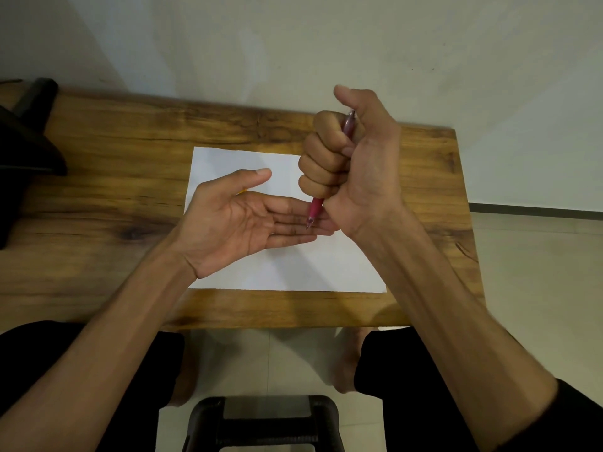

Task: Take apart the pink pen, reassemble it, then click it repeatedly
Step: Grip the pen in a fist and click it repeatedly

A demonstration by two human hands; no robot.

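Pink plastic shows at both ends of the right hand [352, 158], which is wrapped in a fist around the pink pen [316, 210] in the upper centre-right of the frame. All four fingers are curled tightly round the barrel, and the thumb is lifted free, pointing toward the top of the frame rather than pressing the clicker end. The pen stands nearly upright, leaning slightly; its clear clicker end pokes out near the base of the thumb, and its pink grip section and fine metal tip emerge below the little finger. The pen appears whole, with tip, barrel and top all in line.

The left hand [235, 220] lies open at centre frame, palm turned up, fingers straight and held together, thumb spread away. Its fingertips reach under the right fist, and the pen's tip points down at them, touching or just above them; which one cannot be told.

Both hands hover over a white sheet of paper [293, 269] lying flat on a wooden table [114, 151] with a knotted grain. A small yellow sliver [242, 191] peeks out beside the left thumb, too hidden to identify. A dark object [29, 141] sits at the table's left edge. A dark stool [264, 422] stands at the bottom centre, between the person's knees.
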